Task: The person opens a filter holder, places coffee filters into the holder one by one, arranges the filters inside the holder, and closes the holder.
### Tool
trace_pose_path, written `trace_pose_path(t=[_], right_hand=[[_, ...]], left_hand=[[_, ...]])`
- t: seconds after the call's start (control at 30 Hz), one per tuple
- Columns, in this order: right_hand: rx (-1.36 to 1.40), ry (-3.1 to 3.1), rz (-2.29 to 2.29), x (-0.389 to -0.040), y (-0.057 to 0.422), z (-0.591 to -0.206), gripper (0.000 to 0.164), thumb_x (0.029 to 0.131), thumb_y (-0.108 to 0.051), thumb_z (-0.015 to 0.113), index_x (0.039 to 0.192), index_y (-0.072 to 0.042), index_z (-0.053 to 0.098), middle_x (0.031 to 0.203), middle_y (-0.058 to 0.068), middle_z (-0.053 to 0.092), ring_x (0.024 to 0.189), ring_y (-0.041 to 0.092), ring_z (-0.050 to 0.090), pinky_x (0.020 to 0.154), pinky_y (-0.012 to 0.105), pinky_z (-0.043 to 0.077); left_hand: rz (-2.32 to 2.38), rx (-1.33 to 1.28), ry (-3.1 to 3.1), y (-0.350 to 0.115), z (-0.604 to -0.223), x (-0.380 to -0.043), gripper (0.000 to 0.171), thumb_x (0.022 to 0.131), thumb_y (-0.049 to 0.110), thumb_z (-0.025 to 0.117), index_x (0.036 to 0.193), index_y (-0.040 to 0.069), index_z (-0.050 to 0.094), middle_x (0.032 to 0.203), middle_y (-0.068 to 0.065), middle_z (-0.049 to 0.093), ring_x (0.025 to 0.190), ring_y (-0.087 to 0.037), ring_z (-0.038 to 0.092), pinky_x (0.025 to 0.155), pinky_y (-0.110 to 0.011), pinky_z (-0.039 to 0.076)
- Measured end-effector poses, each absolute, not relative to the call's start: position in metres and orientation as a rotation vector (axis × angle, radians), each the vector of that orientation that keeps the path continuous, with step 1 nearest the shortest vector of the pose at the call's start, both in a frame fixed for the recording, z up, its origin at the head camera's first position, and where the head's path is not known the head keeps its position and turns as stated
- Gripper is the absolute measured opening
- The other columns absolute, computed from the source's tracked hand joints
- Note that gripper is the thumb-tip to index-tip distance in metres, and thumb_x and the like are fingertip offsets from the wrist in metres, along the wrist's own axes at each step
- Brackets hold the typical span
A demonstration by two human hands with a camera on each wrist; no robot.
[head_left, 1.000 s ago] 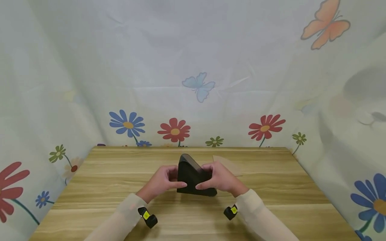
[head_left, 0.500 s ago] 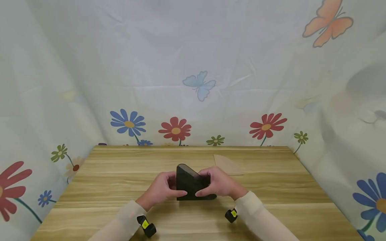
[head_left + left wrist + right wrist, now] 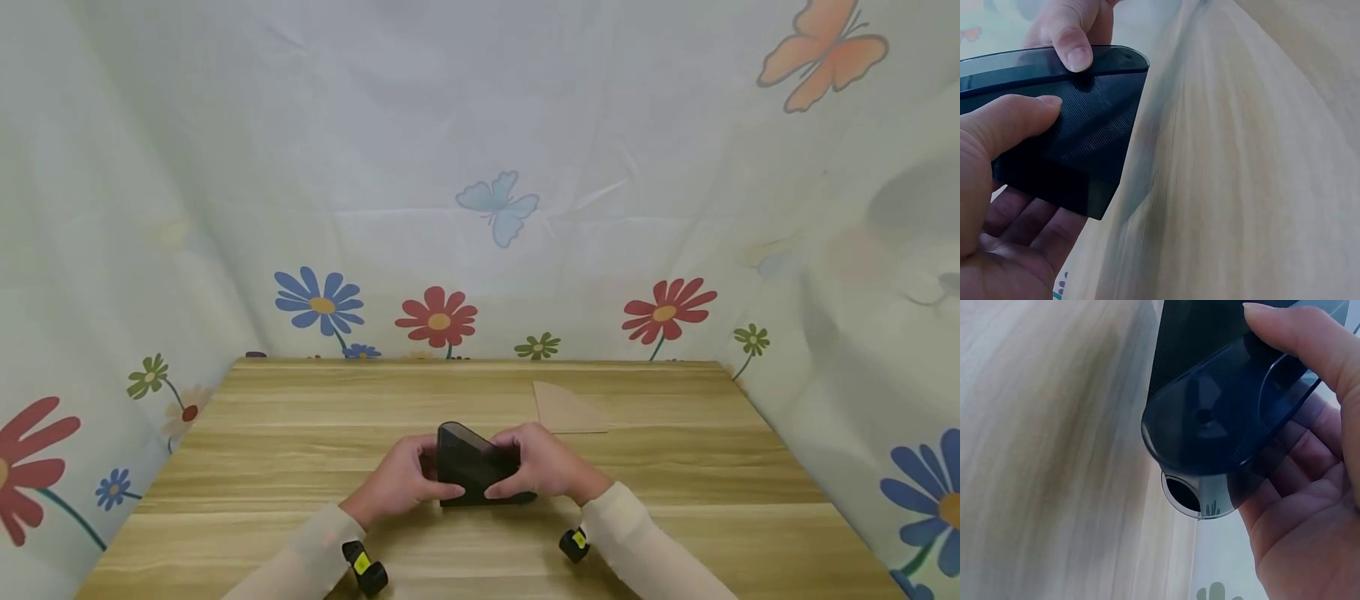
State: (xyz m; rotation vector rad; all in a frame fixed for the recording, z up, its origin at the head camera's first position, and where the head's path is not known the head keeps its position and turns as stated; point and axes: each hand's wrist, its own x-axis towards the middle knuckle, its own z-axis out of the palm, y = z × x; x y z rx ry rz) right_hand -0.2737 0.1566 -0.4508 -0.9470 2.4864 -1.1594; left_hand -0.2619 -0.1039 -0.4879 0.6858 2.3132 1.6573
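Note:
A black fan-shaped case (image 3: 474, 467) with finely ribbed faces and a smoky see-through cover stands between both hands, its lower edge close over the wooden table. My left hand (image 3: 401, 479) grips its left side, thumb on the near face and fingers behind. On the right side, my right hand (image 3: 543, 462) pinches it, with the thumb on the near face. The left wrist view shows the left thumb lying across the ribs of the case (image 3: 1100, 119). A rounded end of the cover (image 3: 1204, 431), with a small round spot, shows in the right wrist view.
A brown fan-shaped sheet of paper (image 3: 566, 410) lies flat on the table (image 3: 300, 417), beyond the right hand. Behind the table's far edge hangs a white cloth (image 3: 375, 167) printed with flowers and butterflies, which also runs down both sides.
Both hands have brought the case down toward the table and nearer the person, turning its lower edge level. More of the brown paper now shows beyond the right hand.

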Motion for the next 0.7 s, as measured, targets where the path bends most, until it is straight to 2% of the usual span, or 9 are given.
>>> trace_pose_path(t=[0.3, 0.5, 0.7], right_hand=[[-0.92, 2.491, -1.146, -0.2731, 0.1565, -0.4575, 0.032, 0.074, -0.027, 0.094, 0.102, -0.028, 0.077, 0.092, -0.016, 0.074, 0.081, 0.006, 0.064, 0.075, 0.023, 0.052], [-0.915, 2.508, -1.123, -0.2728, 0.1554, -0.4591, 0.033, 0.073, -0.026, 0.094, 0.102, -0.026, 0.078, 0.092, -0.016, 0.075, 0.08, 0.004, 0.064, 0.075, 0.022, 0.051], [-0.93, 2.508, -1.141, -0.2732, 0.1542, -0.4605, 0.033, 0.073, -0.024, 0.094, 0.103, -0.022, 0.078, 0.093, -0.013, 0.076, 0.081, 0.003, 0.063, 0.075, 0.021, 0.051]], left_hand=[[1.639, 0.698, 2.313, -0.1025, -0.4907, -0.2609, 0.047, 0.079, 0.023, 0.09, 0.122, 0.024, 0.071, 0.108, 0.002, 0.076, 0.089, -0.017, 0.069, 0.08, -0.026, 0.057], [1.668, 0.698, 2.267, -0.1028, -0.4947, -0.2626, 0.046, 0.079, 0.017, 0.09, 0.121, 0.023, 0.071, 0.112, 0.0, 0.075, 0.095, -0.017, 0.072, 0.084, -0.024, 0.058], [1.668, 0.68, 2.263, -0.1035, -0.4965, -0.2641, 0.047, 0.079, 0.019, 0.09, 0.122, 0.022, 0.071, 0.115, -0.001, 0.075, 0.099, -0.017, 0.071, 0.085, -0.023, 0.057]])
